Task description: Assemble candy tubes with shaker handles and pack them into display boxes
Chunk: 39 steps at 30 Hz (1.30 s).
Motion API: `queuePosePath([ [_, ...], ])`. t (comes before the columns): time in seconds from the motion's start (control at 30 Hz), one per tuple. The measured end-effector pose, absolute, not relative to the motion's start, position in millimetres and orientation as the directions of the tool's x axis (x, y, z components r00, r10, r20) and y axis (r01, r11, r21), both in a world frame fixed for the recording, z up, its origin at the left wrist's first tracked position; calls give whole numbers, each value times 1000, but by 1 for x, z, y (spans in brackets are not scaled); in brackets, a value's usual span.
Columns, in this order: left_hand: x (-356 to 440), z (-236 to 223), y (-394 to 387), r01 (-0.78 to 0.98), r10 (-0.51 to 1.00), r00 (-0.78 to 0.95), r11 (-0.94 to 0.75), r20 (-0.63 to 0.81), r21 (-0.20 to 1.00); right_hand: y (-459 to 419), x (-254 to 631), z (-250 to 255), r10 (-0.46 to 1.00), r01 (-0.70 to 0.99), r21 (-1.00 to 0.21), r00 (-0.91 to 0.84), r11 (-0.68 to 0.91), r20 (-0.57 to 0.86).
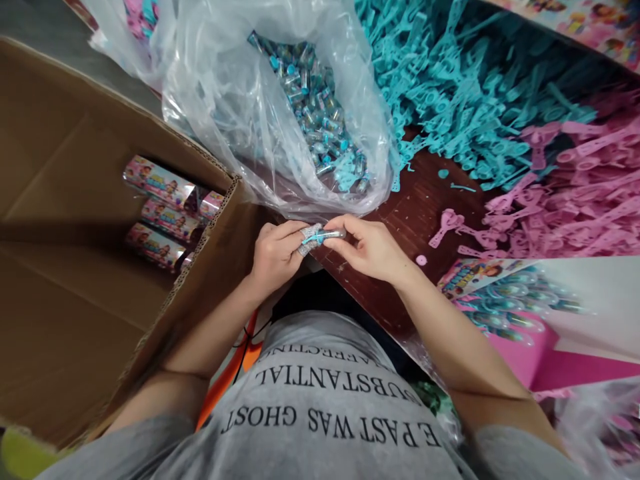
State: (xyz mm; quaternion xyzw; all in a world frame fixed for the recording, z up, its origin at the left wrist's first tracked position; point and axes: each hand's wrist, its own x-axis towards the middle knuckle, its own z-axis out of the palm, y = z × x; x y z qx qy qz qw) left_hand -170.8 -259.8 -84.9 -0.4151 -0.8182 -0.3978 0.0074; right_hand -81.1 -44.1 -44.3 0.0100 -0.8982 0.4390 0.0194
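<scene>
Near the table edge, both hands meet at a small clear tube (334, 234) with a turquoise plastic piece (315, 237) at its left end. My left hand (279, 253) is closed on the turquoise end, and grey wrapping covers some of its fingertips. The thumb and fingers of my right hand (367, 247) pinch the clear end of the tube. Just beyond the hands lies an open plastic bag (225, 133) holding many similar tubes with turquoise caps (325, 120).
On my left stands an open cardboard box (65, 167) with several printed packs (160, 183) inside. Heaps of turquoise parts (440, 87) and pink parts (590, 193) cover the far right of the brown table (420, 180). A pink tray (537, 347) with clear tubes sits at right.
</scene>
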Motion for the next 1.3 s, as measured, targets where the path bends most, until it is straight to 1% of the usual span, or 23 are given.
queuePosePath([
  [0.13,-165,-90,-265,714,641,-664,392,384,580,-58,-85,-52,72,90,-846,-996,526,-61],
  [0.23,-164,-91,-271,715,650,-669,432,359,550,-66,-86,-55,116,194,-870,-981,453,-158],
  [0.27,-164,-91,-272,703,650,-678,439,342,560,-66,-87,-55,114,214,-871,-977,442,-182],
  [0.33,-165,-90,-275,645,637,-712,430,294,632,-60,-94,-53,99,202,-875,-979,440,-177],
  [0.37,-167,-90,-277,599,622,-735,410,269,688,-53,-99,-52,116,173,-873,-984,455,-134],
  [0.4,-168,-89,-278,538,600,-763,383,240,751,-44,-107,-51,164,144,-860,-984,490,-71],
  [0.43,-170,-89,-278,462,574,-794,353,201,814,-34,-116,-51,234,134,-827,-972,546,-3],
  [0.5,-171,-88,-276,271,522,-849,292,85,917,-13,-137,-54,367,211,-699,-927,683,78],
  [0.57,-169,-88,-270,67,490,-870,219,-50,973,2,-160,-60,433,344,-536,-901,771,43],
  [0.6,-167,-89,-265,-19,483,-870,176,-103,984,5,-171,-64,444,388,-477,-896,789,7],
  [0.67,-161,-91,-252,-127,477,-865,90,-155,988,1,-191,-72,439,415,-426,-897,804,-44],
  [0.73,-155,-93,-240,-171,476,-863,40,-169,984,-11,-207,-77,412,395,-424,-910,815,-57],
  [0.83,-152,-95,-229,-195,472,-863,12,-177,981,-28,-222,-77,337,338,-413,-938,846,-76],
  [0.97,-155,-94,-230,-198,437,-880,14,-184,980,-31,-215,-67,192,203,-390,-979,898,-69],
  [1.03,-158,-93,-233,-228,427,-879,15,-213,973,-29,-194,-61,200,191,-434,-979,881,-24],
  [1.1,-158,-92,-236,-276,438,-865,-5,-246,961,-28,-162,-56,223,150,-550,-972,822,69],
  [1.13,-157,-90,-236,-302,454,-852,-23,-260,953,-29,-142,-54,220,94,-625,-967,775,127],
  [1.17,-156,-88,-235,-331,475,-836,-41,-272,943,-30,-122,-53,212,21,-702,-959,712,187],
  [1.23,-152,-82,-230,-395,535,-790,-70,-300,916,-35,-81,-51,226,-115,-838,-935,534,272],
  [1.3,-147,-75,-222,-457,605,-729,-80,-321,886,-41,-47,-52,281,-176,-928,-920,330,274],
])
